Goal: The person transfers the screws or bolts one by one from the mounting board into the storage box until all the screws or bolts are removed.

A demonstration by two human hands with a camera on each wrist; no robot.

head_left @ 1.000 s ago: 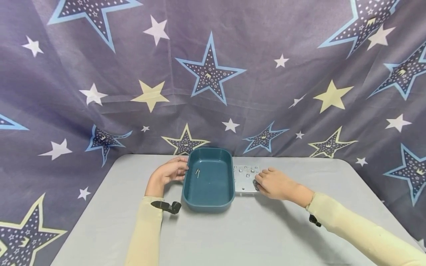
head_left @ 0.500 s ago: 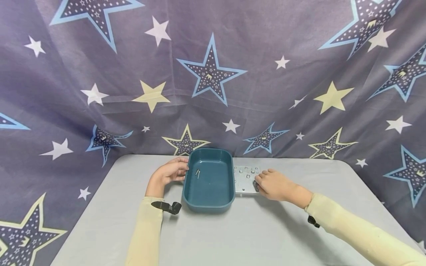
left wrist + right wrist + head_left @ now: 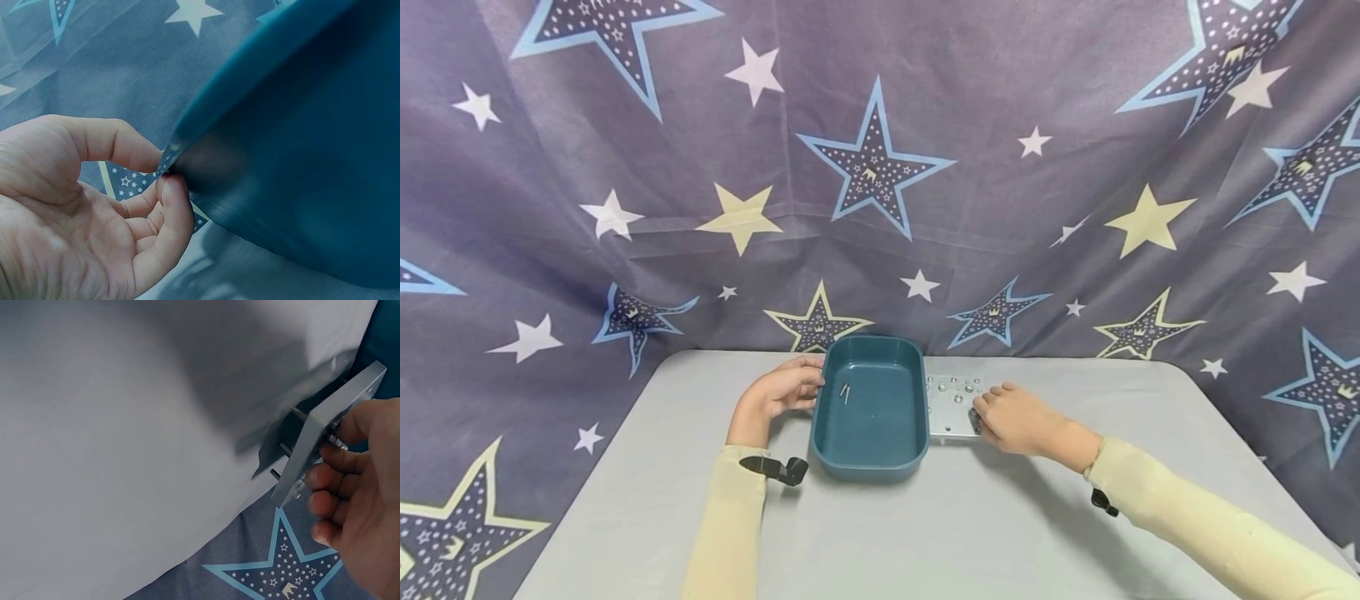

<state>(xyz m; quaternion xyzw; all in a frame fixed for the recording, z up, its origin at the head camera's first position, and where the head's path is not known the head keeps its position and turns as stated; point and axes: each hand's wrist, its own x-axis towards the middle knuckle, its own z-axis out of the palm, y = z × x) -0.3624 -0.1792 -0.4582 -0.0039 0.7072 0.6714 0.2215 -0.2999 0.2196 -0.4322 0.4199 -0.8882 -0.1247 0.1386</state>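
A teal plastic bin point(image 3: 872, 417) sits mid-table, with a few small thin metal pins point(image 3: 846, 392) lying inside. My left hand point(image 3: 784, 389) is at its left side, and in the left wrist view thumb and forefinger pinch the bin's edge. Right beside the bin, a silver metal plate point(image 3: 953, 408) carries several bolts; in the right wrist view their shanks point(image 3: 285, 449) stick out underneath. My right hand point(image 3: 1018, 417) is at the plate's right end, thumb and forefinger pinching a small shiny bolt fitting point(image 3: 337, 442), partly hidden by the fingers. A dark spot shows by those fingertips.
The table is covered with a pale grey cloth point(image 3: 880, 542). Behind it hangs a purple-grey curtain point(image 3: 1000, 217) with a star pattern. Dark straps with small cameras point(image 3: 790, 471) sit on both wrists.
Both hands, the bin and the plate keep nearly the same places. My right wrist shifts very slightly, while its fingers stay at the same spot on the plate.
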